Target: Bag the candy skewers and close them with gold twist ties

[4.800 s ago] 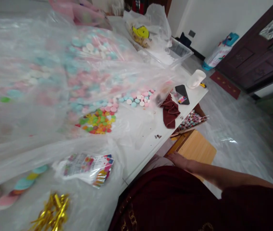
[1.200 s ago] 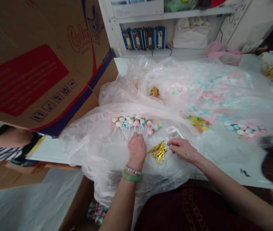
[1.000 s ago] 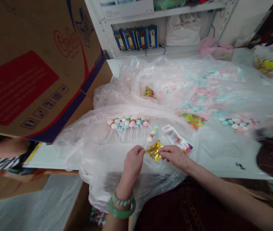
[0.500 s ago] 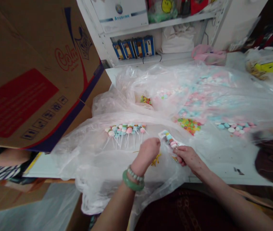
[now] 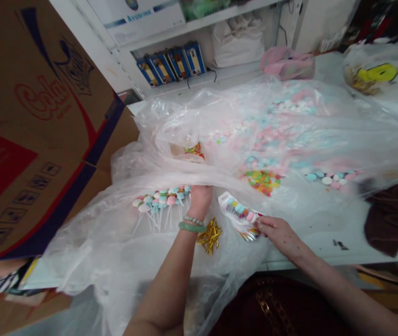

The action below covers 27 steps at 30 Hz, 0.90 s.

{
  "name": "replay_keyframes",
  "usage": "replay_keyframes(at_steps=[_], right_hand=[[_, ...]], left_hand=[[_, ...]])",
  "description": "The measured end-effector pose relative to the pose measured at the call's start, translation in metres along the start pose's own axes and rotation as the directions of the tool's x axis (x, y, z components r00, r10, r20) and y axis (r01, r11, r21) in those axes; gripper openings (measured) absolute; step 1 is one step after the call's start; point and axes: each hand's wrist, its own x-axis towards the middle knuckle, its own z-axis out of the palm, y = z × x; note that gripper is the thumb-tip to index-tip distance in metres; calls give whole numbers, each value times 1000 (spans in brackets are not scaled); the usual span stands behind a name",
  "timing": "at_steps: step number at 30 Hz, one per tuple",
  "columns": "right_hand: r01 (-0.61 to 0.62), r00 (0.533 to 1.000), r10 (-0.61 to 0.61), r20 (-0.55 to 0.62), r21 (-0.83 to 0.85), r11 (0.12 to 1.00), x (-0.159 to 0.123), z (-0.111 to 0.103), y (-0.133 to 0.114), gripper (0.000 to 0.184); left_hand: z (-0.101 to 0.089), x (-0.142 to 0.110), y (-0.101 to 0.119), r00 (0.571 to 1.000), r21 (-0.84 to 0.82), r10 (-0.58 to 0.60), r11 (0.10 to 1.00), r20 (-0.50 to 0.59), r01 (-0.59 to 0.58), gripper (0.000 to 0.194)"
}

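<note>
Table edge runs near the right hand pinching cellophane bags.

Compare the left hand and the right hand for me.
The left hand wears a green bangle and a beaded bracelet; the right hand has a bare wrist. The left hand reaches under the plastic sheet; the right hand pinches a clear packet. Both are ungloved.
</note>
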Motion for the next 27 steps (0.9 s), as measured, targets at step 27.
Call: replay_keyframes(at_steps=[27], right_hand=[[219,968,-246,-39,-342,914,-51,31,-2,30]], left_hand=[[6,-157,13,974,-889,-188,415,128,197,37]])
